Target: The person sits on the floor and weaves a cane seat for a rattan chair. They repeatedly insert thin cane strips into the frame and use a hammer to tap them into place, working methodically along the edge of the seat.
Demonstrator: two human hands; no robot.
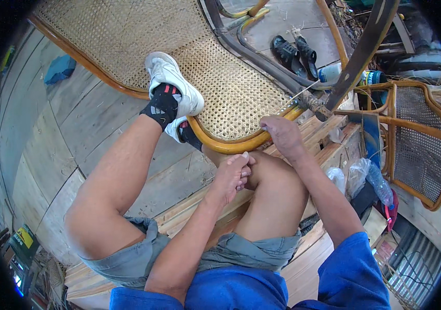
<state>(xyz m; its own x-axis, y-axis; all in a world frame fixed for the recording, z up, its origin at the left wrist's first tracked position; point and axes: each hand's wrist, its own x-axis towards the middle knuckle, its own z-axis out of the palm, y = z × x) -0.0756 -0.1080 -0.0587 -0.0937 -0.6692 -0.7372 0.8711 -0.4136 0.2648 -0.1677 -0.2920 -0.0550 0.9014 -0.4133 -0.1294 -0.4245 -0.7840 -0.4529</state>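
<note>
Cane chair (231,103) lies just beyond both hands, woven panel running off to upper L; its curved rim (225,147) is nearest them. L hand (235,176) sits at rim's near edge, above R leg (274,201); thumb & curled fingers together, can't tell if anything's pinched. R hand (282,135) is on rim's R side, below wrapped joint (314,103); fingers bent, can't tell if clamped on rim or just resting. L forearm (189,237) angles up & R; R forearm (329,201) angles up & L, wrist bent. Count: 1 chair at hands, 1 cane-backed chair (422,139) far R, 2 white shoes (171,77), 2 black sandals (290,54), 1 clear bottle (379,185).
</note>
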